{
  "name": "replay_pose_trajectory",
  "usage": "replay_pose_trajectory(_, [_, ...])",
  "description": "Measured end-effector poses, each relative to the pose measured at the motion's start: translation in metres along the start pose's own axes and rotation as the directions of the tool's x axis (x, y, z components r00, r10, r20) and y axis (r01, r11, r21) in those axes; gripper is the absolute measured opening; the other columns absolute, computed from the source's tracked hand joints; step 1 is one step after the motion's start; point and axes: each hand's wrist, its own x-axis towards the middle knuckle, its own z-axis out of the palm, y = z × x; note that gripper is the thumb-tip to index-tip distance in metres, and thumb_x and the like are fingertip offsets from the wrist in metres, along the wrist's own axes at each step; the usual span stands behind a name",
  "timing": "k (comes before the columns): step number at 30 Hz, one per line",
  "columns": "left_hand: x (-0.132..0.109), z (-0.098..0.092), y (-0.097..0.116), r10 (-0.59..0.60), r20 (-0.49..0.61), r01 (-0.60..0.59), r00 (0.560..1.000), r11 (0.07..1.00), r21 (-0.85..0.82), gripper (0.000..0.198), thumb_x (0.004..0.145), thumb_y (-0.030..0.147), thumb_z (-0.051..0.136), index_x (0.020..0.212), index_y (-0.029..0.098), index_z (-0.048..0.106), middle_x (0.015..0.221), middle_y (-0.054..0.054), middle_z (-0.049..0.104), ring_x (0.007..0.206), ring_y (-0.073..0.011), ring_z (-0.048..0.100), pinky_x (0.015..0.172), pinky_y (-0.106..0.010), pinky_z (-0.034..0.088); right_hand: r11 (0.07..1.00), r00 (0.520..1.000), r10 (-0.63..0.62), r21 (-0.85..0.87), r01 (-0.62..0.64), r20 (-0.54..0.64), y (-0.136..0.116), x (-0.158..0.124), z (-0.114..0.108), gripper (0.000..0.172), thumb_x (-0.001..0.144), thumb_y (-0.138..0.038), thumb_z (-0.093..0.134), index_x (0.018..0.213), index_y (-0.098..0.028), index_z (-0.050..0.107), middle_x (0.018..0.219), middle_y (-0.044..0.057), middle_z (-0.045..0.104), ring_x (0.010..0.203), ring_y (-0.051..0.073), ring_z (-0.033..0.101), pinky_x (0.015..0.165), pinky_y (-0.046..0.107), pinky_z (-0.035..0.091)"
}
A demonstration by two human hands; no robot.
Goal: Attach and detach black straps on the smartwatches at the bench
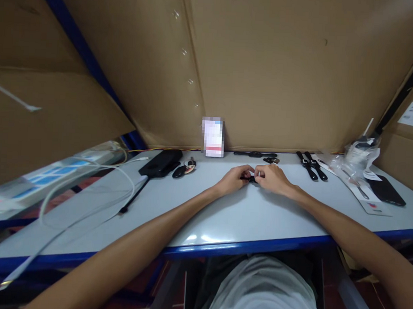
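Observation:
Near the middle of the grey tabletop (217,219), both hands meet over a small black watch (252,179), mostly covered by the fingers. My left hand (233,179) is closed on its left side, where a dark strap-like end shows. From the right, my right hand (271,178) pinches it with bent fingers. Behind the hands another black watch (255,154) lies flat with its strap stretched out. Close to my right hand lies a small dark item (271,160) whose kind I cannot make out. Two more black watches (311,167) rest side by side to the right.
A phone with a blurred screen (213,137) leans on the cardboard wall (283,75). Left are a black device (161,163), keys with a fob (180,171) and a white cable (52,190). Right are a plastic-wrapped package (358,155), a card pack (373,207) and a black phone (386,189).

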Motion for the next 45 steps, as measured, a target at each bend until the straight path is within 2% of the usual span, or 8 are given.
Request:
replay_pose_trajectory(4, [0.001, 0.0, 0.0, -0.005, 0.002, 0.005, 1.0, 1.0, -0.023, 0.037, 0.066, 0.007, 0.057, 0.099, 0.017, 0.069, 0.081, 0.0, 0.066, 0.078, -0.0161, 0.06, 0.076, -0.027, 0.047, 0.987, 1.0, -0.001, 0.158, 0.006, -0.027, 0.006, 0.003, -0.007, 0.021, 0.086, -0.017, 0.058, 0.096, -0.02, 0.076, 0.077, 0.001, 0.072, 0.069, 0.014, 0.059, 0.061, 0.025, 0.034])
replay_pose_trajectory(8, [0.001, -0.001, 0.0, 0.003, 0.008, -0.003, 1.0, 1.0, -0.027, 0.034, 0.067, 0.007, 0.058, 0.097, 0.017, 0.069, 0.08, 0.0, 0.066, 0.077, -0.0163, 0.06, 0.074, -0.027, 0.046, 0.998, 0.999, 0.039, 0.054, -0.038, -0.012, 0.004, 0.0, -0.006, 0.018, 0.088, -0.037, 0.068, 0.086, -0.02, 0.074, 0.074, 0.003, 0.07, 0.066, 0.015, 0.056, 0.06, 0.026, 0.03])
replay_pose_trajectory(12, [0.0, 0.0, -0.001, 0.01, -0.001, -0.01, 1.0, 1.0, -0.007, 0.033, 0.067, 0.007, 0.058, 0.097, 0.017, 0.069, 0.079, 0.0, 0.065, 0.078, -0.0159, 0.059, 0.075, -0.026, 0.045, 0.999, 0.999, 0.0, 0.048, -0.002, 0.037, 0.003, 0.001, -0.002, 0.006, 0.085, -0.027, 0.073, 0.084, -0.021, 0.074, 0.074, 0.001, 0.068, 0.068, 0.014, 0.056, 0.061, 0.025, 0.029])
replay_pose_trajectory(22, [-0.001, 0.0, -0.001, -0.011, 0.003, 0.011, 1.0, 1.0, -0.016, 0.037, 0.07, 0.009, 0.059, 0.103, 0.018, 0.07, 0.084, -0.002, 0.067, 0.081, -0.017, 0.061, 0.076, -0.027, 0.047, 0.859, 0.978, -0.017, 0.503, -0.092, 0.207, 0.024, 0.013, 0.0, 0.006, 0.081, -0.02, 0.069, 0.083, -0.015, 0.073, 0.059, -0.004, 0.06, 0.059, 0.011, 0.054, 0.06, 0.022, 0.035])
replay_pose_trajectory(29, [-0.003, 0.002, 0.003, 0.0, 0.024, 0.0, 1.0, 1.0, 0.001, 0.032, 0.07, 0.012, 0.058, 0.1, 0.017, 0.069, 0.083, -0.002, 0.067, 0.08, -0.0182, 0.06, 0.076, -0.028, 0.045, 0.987, 0.997, 0.08, 0.143, -0.077, -0.013, 0.012, 0.005, 0.003, 0.022, 0.083, -0.043, 0.073, 0.077, -0.021, 0.075, 0.068, 0.0, 0.065, 0.065, 0.013, 0.054, 0.059, 0.025, 0.028])
replay_pose_trajectory(39, [-0.001, 0.003, 0.002, -0.004, 0.023, 0.005, 1.0, 1.0, -0.014, 0.032, 0.066, 0.009, 0.058, 0.095, 0.018, 0.068, 0.08, 0.0, 0.065, 0.079, -0.017, 0.058, 0.074, -0.026, 0.043, 0.958, 0.998, 0.022, 0.284, -0.038, 0.059, 0.014, 0.006, 0.003, 0.005, 0.08, -0.024, 0.073, 0.081, -0.02, 0.075, 0.068, -0.003, 0.066, 0.065, 0.011, 0.055, 0.06, 0.022, 0.031])
replay_pose_trajectory(43, [-0.001, 0.003, 0.0, -0.01, 0.013, 0.011, 1.0, 1.0, -0.026, 0.033, 0.065, 0.008, 0.057, 0.095, 0.017, 0.067, 0.079, 0.001, 0.063, 0.077, -0.0161, 0.057, 0.074, -0.026, 0.043, 0.941, 0.997, 0.021, 0.335, -0.045, 0.076, 0.018, 0.007, 0.004, 0.025, 0.074, -0.008, 0.069, 0.096, -0.018, 0.075, 0.077, -0.003, 0.069, 0.067, 0.011, 0.057, 0.061, 0.021, 0.034])
replay_pose_trajectory(45, [0.0, 0.003, -0.001, -0.011, 0.012, 0.011, 1.0, 0.999, -0.035, 0.037, 0.065, 0.008, 0.057, 0.099, 0.017, 0.068, 0.08, 0.001, 0.063, 0.078, -0.0164, 0.058, 0.075, -0.027, 0.044, 0.956, 0.997, 0.041, 0.286, -0.06, 0.07, 0.017, 0.006, 0.002, 0.019, 0.076, -0.015, 0.073, 0.094, -0.019, 0.075, 0.078, -0.001, 0.069, 0.069, 0.012, 0.058, 0.061, 0.022, 0.034])
